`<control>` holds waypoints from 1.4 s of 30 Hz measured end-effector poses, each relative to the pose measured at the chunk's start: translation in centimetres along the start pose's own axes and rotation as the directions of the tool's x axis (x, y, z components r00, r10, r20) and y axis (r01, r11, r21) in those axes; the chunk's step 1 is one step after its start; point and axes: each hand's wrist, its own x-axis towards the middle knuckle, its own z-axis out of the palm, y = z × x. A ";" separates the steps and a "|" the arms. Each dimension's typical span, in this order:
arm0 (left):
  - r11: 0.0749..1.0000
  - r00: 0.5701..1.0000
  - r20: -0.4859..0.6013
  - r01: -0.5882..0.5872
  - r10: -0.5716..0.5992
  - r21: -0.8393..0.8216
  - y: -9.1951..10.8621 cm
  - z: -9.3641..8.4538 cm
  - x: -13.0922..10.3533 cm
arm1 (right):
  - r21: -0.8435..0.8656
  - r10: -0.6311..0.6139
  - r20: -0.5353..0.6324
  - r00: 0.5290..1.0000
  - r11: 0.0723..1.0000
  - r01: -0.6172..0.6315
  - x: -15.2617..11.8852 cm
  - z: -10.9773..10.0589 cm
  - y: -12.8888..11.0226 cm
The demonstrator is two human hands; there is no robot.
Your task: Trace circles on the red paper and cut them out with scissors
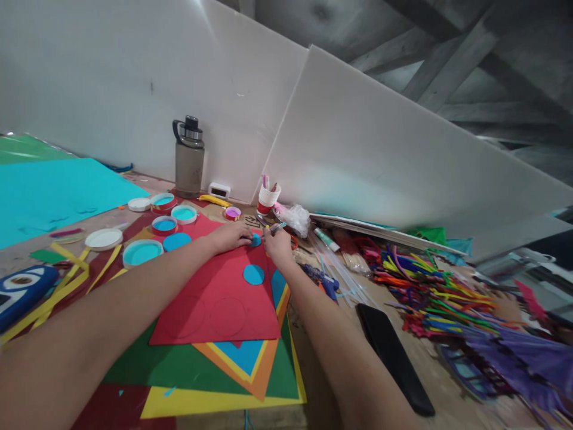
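My left hand [231,236] rests on a red sheet [215,280], its bent fingertips pressing on a small blue paper circle [256,240]. Close beside it, my right hand [277,246] is closed around a slim pen [278,227], its tip near that circle's edge. Another blue circle [253,275] lies nearer to me on the red sheet, and a larger blue circle [177,242] is left of my left hand. Round outlines are drawn along the sheet's near edge. Under it are blue, orange, yellow and green sheets [179,364].
Left are round lids with blue insides [143,253], yellow strips [67,286] and a blue tape dispenser [24,292]. A water bottle [189,161] and pen cup [268,200] stand behind. Right lie a glue gun [324,280], black case [394,358] and pipe cleaners [430,286].
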 end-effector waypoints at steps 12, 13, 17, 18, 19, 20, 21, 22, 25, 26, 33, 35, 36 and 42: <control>0.999 1.000 -0.009 0.004 -0.004 -0.039 0.1 -0.1 0.5 | -0.177 -0.067 0.025 0.997 0.982 0.071 -1.9 -1.3 -0.6; 0.999 1.000 -0.014 0.003 -0.003 -0.034 0.1 0.0 0.5 | -0.196 -0.068 0.026 0.997 0.978 0.072 -2.1 -1.4 -0.7; 1.000 1.000 -0.022 -0.011 0.010 -0.021 0.0 0.1 0.6 | -0.259 -0.063 0.049 0.997 0.963 0.074 -2.8 -1.5 -1.4; 1.000 1.000 -0.018 -0.017 0.016 -0.017 -0.1 0.1 0.6 | -0.273 -0.066 0.058 0.996 0.959 0.079 -3.0 -1.5 -1.6; 1.000 1.000 -0.014 -0.023 0.023 -0.014 -0.1 0.1 0.6 | -0.287 -0.070 0.067 0.995 0.954 0.086 -3.2 -1.5 -1.7; 1.000 1.000 -0.013 -0.029 0.029 -0.012 -0.2 0.2 0.6 | -0.301 -0.075 0.074 0.994 0.949 0.094 -3.3 -1.5 -1.9; 0.999 0.999 -0.015 -0.031 0.031 -0.012 -0.3 0.2 0.6 | -0.316 -0.081 0.078 0.994 0.943 0.102 -3.5 -1.5 -2.0; 0.999 0.999 -0.021 -0.029 0.029 -0.013 -0.3 0.3 0.6 | -0.332 -0.085 0.081 0.993 0.937 0.108 -3.6 -1.5 -2.1; 0.999 0.999 -0.039 -0.025 0.024 -0.023 -0.6 0.5 0.6 | -0.373 -0.094 0.096 0.991 0.920 0.123 -3.9 -1.5 -2.6; 0.999 0.999 -0.043 -0.028 0.027 -0.029 -0.7 0.6 0.7 | -0.380 -0.095 0.100 0.990 0.916 0.126 -4.0 -1.5 -2.7; 0.993 0.996 -0.004 -0.086 0.086 -0.082 -0.8 0.4 0.9 | -0.381 -0.078 0.129 0.989 0.916 0.121 -4.7 -0.9 -4.2; 0.990 0.995 0.021 -0.090 0.093 -0.104 -0.9 0.2 1.0 | -0.364 -0.064 0.121 0.991 0.926 0.104 -4.7 -0.8 -4.5; 0.989 0.995 0.039 -0.092 0.097 -0.113 -0.9 0.1 1.1 | -0.341 -0.069 0.119 0.991 0.934 0.106 -4.7 -0.8 -4.6; 0.986 0.991 0.072 -0.102 0.113 -0.135 -1.2 -0.6 1.1 | -0.131 -0.132 0.141 0.981 0.980 0.150 -4.1 -0.6 -4.3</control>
